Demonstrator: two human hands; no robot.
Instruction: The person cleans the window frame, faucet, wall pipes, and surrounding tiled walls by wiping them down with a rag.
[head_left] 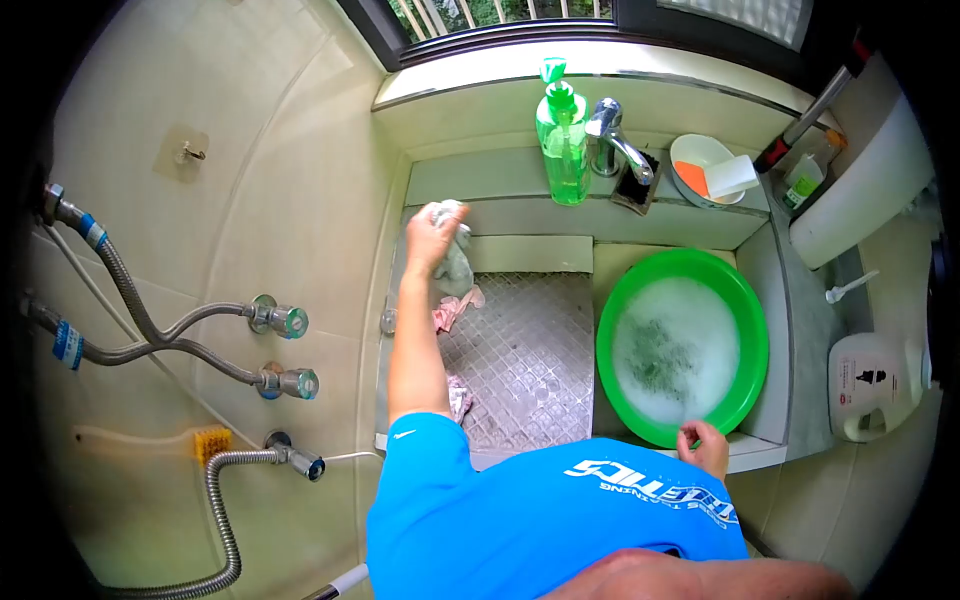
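My left hand is closed on a wet grey-white cloth at the upper left corner of the sink; the cloth hangs down from it. Just below lie a pink cloth and, nearer my body, a second pinkish cloth, both at the left edge of the ridged washboard surface. At the near rim of the green basin, my right hand has its fingers curled together; whatever they may hold is too small to make out. White suds over dark water fill the basin.
Behind the sink stand a green soap bottle, a chrome faucet and a bowl with an orange and white sponge. A white jug is at the right. Valves with hoses and a brush are on the left wall.
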